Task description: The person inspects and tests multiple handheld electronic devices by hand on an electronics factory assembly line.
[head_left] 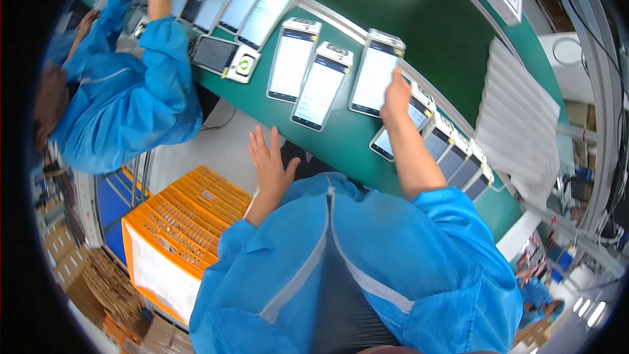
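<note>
My left hand [270, 169] is held palm down with fingers spread, near the bench's front edge and holding nothing. My right hand [396, 97] is closed at the right edge of a handheld terminal [373, 78], which has a lit white screen and a white bulging top end. Part of its grip is hidden. Left of it, two similar terminals, one nearer [320, 92] and one farther left [293, 64], lie face up with lit screens. Under my right forearm another terminal [417, 115] is partly covered.
The green bench [249, 101] carries a row of terminals at far left [262, 16] and several at right [452, 151]. A co-worker in a blue smock [144, 92] reaches over the left end. An orange crate [196, 206] stands below left. White foam sheeting [517, 118] lies at right.
</note>
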The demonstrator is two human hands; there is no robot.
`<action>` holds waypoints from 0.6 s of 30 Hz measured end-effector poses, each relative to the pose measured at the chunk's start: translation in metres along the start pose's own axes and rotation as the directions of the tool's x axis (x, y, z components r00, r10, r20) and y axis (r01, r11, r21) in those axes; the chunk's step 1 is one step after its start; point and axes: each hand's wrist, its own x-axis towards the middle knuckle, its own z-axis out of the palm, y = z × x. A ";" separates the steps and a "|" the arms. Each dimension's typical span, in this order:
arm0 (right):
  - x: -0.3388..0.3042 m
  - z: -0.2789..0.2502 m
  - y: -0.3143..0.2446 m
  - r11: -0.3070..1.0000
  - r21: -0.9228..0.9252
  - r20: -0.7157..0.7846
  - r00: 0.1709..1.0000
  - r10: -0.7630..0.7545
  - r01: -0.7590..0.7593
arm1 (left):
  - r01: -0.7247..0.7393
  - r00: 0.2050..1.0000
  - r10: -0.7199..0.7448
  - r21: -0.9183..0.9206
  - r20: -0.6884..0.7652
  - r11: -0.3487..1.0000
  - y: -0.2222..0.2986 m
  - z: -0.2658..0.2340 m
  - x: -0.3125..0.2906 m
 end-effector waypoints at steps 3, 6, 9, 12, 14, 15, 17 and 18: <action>0.019 -0.012 -0.021 0.986 0.163 0.052 0.998 -0.029 0.020 | 0.030 0.998 -0.030 -0.003 -0.058 1.000 0.003 0.006 -0.004; -0.005 0.017 -0.066 0.990 0.137 0.056 0.998 -0.039 0.031 | 0.017 0.995 -0.025 -0.082 -0.101 0.996 0.005 0.002 0.002; -0.020 0.059 -0.090 0.984 0.177 0.137 0.990 -0.020 -0.005 | -0.049 0.989 0.024 -0.169 -0.149 0.984 0.003 -0.010 0.026; -0.026 0.110 -0.090 0.970 0.216 0.287 0.957 0.045 -0.110 | -0.150 0.982 0.095 -0.380 -0.161 0.913 -0.010 -0.034 0.069; -0.029 0.148 -0.086 0.962 0.214 0.366 0.927 0.084 -0.172 | -0.147 0.981 0.064 -0.493 -0.182 0.858 -0.017 -0.054 0.105; -0.033 0.171 -0.083 0.962 0.217 0.364 0.928 0.080 -0.168 | -0.137 0.979 0.019 -0.596 -0.201 0.791 -0.025 -0.064 0.124; -0.043 0.208 -0.082 0.952 0.218 0.323 0.937 0.137 -0.215 | -0.097 0.988 -0.009 -0.659 -0.155 0.746 -0.039 -0.077 0.162; -0.045 0.226 -0.076 0.954 0.210 0.305 0.941 0.145 -0.215 | 0.065 0.994 -0.104 -0.893 0.020 0.445 -0.045 -0.084 0.184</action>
